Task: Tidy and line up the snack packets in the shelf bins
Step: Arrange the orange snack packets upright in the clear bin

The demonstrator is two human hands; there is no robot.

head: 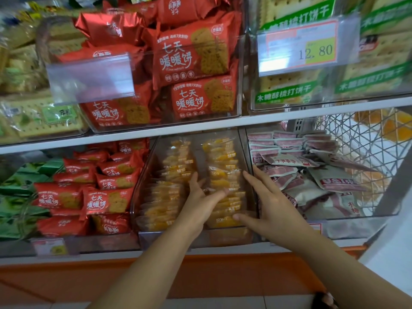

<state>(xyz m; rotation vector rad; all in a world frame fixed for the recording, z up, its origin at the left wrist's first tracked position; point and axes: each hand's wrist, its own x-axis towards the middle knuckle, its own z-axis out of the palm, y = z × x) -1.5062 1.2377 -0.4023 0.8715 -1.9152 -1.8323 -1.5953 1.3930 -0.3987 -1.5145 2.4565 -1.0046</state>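
A clear plastic bin (196, 238) on the lower shelf holds two rows of see-through packets with yellow snacks. The left row (166, 186) is stacked neatly. My left hand (201, 197) lies with straight fingers against the left side of the right row (225, 175). My right hand (267, 197) presses the same row from the right, fingers straight along the bin's wall and thumb at the front packets. Both hands flank that row, and neither curls round a packet.
Red biscuit packets (100, 197) fill the bin to the left, green packets (17, 186) lie further left. Pink-and-white packets (312, 175) lie jumbled in the right bin. Above, a shelf carries more red packets (189, 59) and cracker packs behind a price tag (298, 47).
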